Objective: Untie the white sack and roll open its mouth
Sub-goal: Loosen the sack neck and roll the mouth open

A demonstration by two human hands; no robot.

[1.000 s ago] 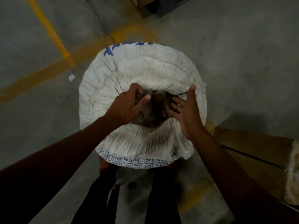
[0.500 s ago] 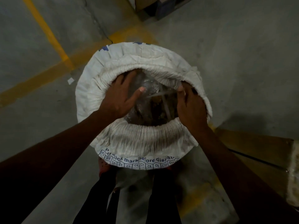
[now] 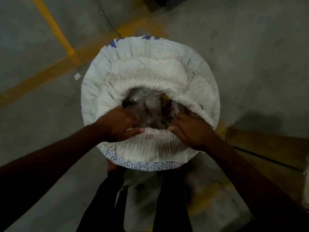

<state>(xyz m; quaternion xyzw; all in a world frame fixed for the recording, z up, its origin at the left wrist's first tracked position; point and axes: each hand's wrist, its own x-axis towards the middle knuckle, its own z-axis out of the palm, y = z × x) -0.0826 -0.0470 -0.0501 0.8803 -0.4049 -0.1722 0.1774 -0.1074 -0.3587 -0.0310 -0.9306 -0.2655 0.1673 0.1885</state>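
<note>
The white sack (image 3: 150,64) stands upright on the floor below me, seen from above, with blue print along its edges. Its mouth is open and the gathered, pleated rim is rolled outward in a thick ring. Inside shows a clear plastic liner (image 3: 147,108) over dark contents. My left hand (image 3: 119,124) grips the near rim on the left, fingers inside and thumb on the outside. My right hand (image 3: 189,129) grips the near rim on the right the same way. No tie string is visible.
Grey concrete floor (image 3: 250,56) with yellow painted lines (image 3: 55,32) at the left and behind the sack. A brown cardboard surface (image 3: 267,148) lies at the right. My dark-trousered legs (image 3: 167,206) stand just below the sack. A dark object sits at the top edge.
The mouth has widened from a small gap to a broad opening. Both hands have moved from the sides of the opening to its near rim.
</note>
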